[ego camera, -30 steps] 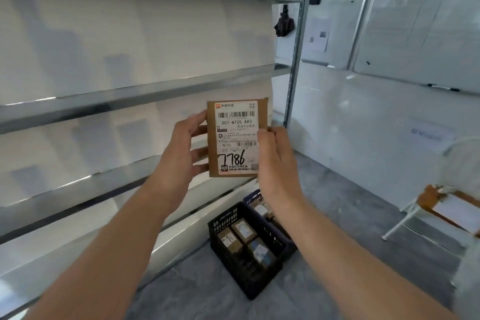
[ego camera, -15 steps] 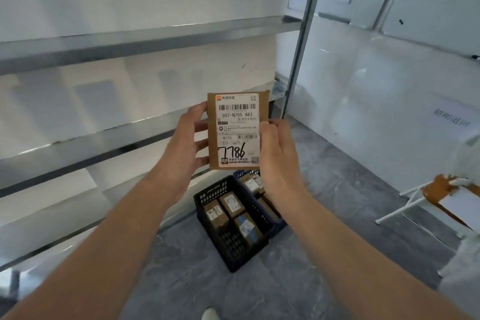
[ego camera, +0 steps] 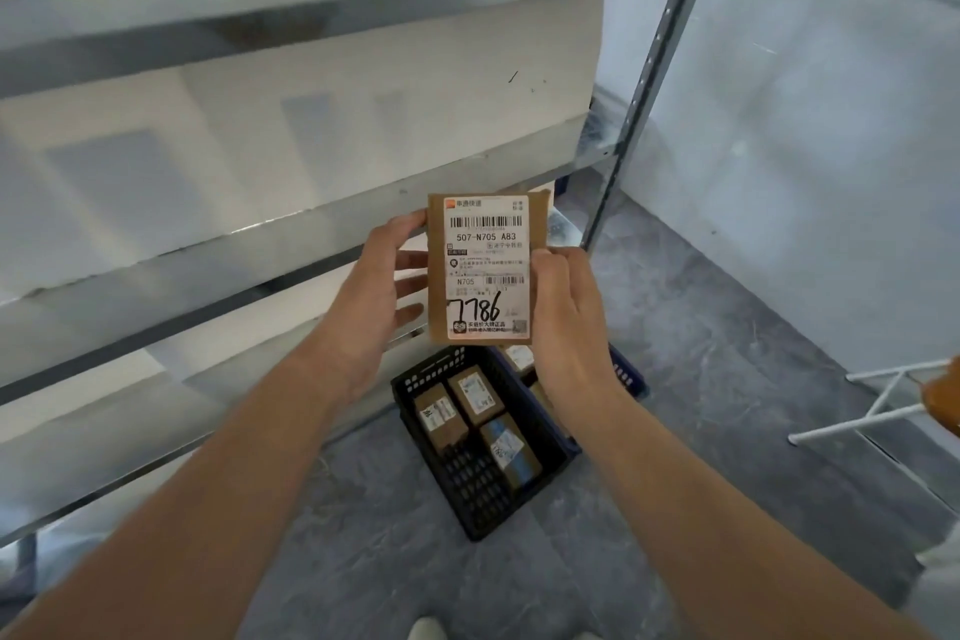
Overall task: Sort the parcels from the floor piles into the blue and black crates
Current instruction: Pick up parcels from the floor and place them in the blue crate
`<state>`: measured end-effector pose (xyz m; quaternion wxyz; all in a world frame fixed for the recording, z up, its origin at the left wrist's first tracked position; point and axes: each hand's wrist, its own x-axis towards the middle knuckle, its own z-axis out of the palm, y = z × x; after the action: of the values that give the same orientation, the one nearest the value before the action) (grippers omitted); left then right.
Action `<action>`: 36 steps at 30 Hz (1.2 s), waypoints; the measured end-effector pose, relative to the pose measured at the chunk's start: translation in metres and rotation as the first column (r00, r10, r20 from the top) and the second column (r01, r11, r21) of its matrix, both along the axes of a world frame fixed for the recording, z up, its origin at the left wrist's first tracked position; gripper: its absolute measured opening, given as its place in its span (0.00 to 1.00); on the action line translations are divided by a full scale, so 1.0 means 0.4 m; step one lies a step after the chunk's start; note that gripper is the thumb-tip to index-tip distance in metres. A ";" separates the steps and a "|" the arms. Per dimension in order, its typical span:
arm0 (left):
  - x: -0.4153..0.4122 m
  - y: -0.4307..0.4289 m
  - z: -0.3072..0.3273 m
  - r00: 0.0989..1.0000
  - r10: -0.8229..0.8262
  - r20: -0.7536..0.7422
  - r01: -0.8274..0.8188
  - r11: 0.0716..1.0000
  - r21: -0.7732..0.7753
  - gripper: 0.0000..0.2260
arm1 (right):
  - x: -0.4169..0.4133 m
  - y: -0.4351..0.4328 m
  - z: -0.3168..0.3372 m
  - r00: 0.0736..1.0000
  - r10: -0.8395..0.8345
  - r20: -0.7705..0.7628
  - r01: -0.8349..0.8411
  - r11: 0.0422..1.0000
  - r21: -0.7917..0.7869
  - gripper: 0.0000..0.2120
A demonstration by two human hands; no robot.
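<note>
A flat brown parcel [ego camera: 485,250] with a white shipping label and the handwritten number 7786 is held upright in front of me, above the crates. My left hand [ego camera: 382,286] grips its left edge, fingers behind it. My right hand [ego camera: 563,307] holds its right edge, thumb on the label. Below on the floor stands the black crate [ego camera: 467,494] with three labelled parcels [ego camera: 475,395] inside. The blue crate [ego camera: 626,374] sits just behind it, mostly hidden by my right hand, with a parcel showing in it.
A metal shelf rack [ego camera: 291,244] runs along the left, its upright post [ego camera: 644,83] at centre right. White wall panels close off the right side. A white-legged stool [ego camera: 883,405] stands at the right edge. My shoe tip [ego camera: 426,629] shows at the bottom on grey floor.
My view has tilted downward, so the crates and floor now fill more of the frame. Both hands keep holding the parcel the same way, now a little lower and nearer the crates.
</note>
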<state>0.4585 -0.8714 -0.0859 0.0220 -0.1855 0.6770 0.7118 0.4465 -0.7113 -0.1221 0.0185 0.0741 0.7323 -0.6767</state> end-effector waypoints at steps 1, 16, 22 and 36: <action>-0.030 0.001 -0.008 1.000 -0.004 0.003 0.004 1.000 -0.020 0.17 | -0.031 0.004 -0.009 1.000 0.006 0.006 -0.006 1.000 0.000 0.11; -0.470 0.229 -0.235 0.925 0.346 0.157 -0.337 0.938 -0.083 0.22 | -0.603 0.211 -0.268 0.917 0.377 0.130 -0.379 0.925 -0.012 0.14; -0.620 0.295 -0.312 0.911 0.357 0.208 -0.354 0.934 -0.053 0.18 | -0.764 0.260 -0.353 0.913 0.335 0.234 -0.342 0.940 -0.012 0.12; -0.902 0.403 -0.772 0.916 0.234 0.326 -0.245 0.969 -0.009 0.18 | -1.023 0.368 -0.833 0.945 0.223 0.241 -0.270 0.946 0.180 0.23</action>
<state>0.0975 -0.7103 -0.3948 0.0487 -0.3813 0.6248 0.6796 0.0372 -0.5639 -0.4554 0.1753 0.0564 0.7967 -0.5756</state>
